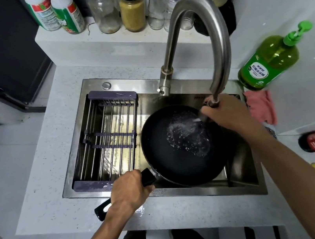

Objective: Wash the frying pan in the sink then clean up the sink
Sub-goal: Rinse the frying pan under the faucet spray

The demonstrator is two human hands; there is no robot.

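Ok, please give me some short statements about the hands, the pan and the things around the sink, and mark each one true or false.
1. The left hand grips the handle of the frying pan. True.
2. The right hand holds a sponge. False: it grips the end of the faucet.
3. Water is spraying into the pan. True.
4. The drying rack sits over the right half of the sink. False: it spans the left half.
5. The green soap bottle lies inside the sink. False: it stands on the counter at the right.
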